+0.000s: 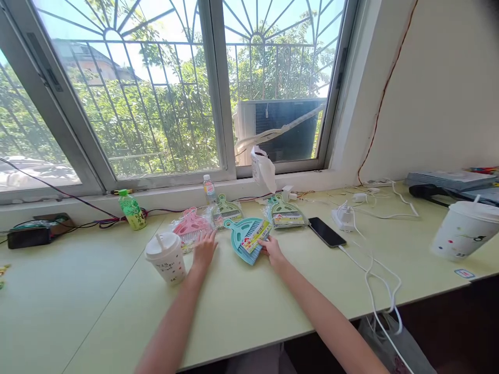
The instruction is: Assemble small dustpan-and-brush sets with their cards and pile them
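Observation:
My right hand (273, 248) grips the lower right edge of a blue mini dustpan and brush set (244, 236) with a yellow label, tilted on the table. My left hand (205, 249) lies with its fingers stretched out at the right side of a bagged pink dustpan and brush set (191, 227); whether it presses on the bag I cannot tell. Behind the blue set are a bagged green dustpan and brush set (225, 212) and, to the right, another bagged green dustpan set (287, 214).
Beside my left forearm stands a white lidded cup (167, 262). A green bottle (132, 210) and a small clear bottle (209, 189) are near the window. On the right lie a phone (326, 231), a white charger (343, 217) with loose cables, and another large cup (465, 231).

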{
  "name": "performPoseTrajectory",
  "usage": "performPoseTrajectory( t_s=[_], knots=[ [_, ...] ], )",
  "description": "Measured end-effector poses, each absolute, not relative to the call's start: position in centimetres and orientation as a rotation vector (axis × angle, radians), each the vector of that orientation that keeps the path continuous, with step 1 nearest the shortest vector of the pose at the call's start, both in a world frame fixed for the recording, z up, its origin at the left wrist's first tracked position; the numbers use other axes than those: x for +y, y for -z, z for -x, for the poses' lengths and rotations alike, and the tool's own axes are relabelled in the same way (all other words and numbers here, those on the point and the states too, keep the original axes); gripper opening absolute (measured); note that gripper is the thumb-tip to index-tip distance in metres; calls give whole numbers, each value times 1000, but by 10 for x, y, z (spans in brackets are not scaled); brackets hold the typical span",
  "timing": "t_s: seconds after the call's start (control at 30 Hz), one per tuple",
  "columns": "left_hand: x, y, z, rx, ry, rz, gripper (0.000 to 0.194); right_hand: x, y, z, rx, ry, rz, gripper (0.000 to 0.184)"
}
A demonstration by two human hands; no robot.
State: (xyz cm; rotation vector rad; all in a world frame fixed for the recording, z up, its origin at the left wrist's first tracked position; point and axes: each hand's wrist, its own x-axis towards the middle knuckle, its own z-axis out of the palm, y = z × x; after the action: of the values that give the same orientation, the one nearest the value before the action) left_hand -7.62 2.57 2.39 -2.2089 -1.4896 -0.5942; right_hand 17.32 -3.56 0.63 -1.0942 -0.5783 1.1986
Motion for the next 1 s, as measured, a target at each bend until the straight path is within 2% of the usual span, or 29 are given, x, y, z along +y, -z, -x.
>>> performPoseTrajectory(
  t_s=[0.1, 0.27, 0.37, 0.43, 0.53, 0.7, 0.93, 1.0],
  knots=[
    [26, -23, 79, -1681, 548, 2201, 35, -37, -9, -173, -573, -1206, 1104, 21],
    [26, -25, 81, -1547, 717, 2108, 39, -38, -9, -173, -572, -1207, 1095, 22],
    [28, -24, 83, -1716, 613, 2096, 29, -38, -8, -172, -588, -1212, 1065, 23],
    [28, -25, 84, -1780, 678, 2039, 35, -38, -8, -173, -581, -1206, 1066, 23],
    [22, -29, 80, -1703, 879, 1995, 35, -40, -10, -178, -538, -1176, 1065, 24],
    [9, -31, 64, -1414, 875, 2204, 35, -42, -12, -195, -476, -1043, 1025, 32],
    [17, -27, 71, -1597, 898, 2069, 28, -41, -10, -206, -543, -997, 1006, 36],
    [17, -24, 65, -1639, 954, 2046, 33, -41, -10, -205, -575, -983, 1027, 36]
  ],
)
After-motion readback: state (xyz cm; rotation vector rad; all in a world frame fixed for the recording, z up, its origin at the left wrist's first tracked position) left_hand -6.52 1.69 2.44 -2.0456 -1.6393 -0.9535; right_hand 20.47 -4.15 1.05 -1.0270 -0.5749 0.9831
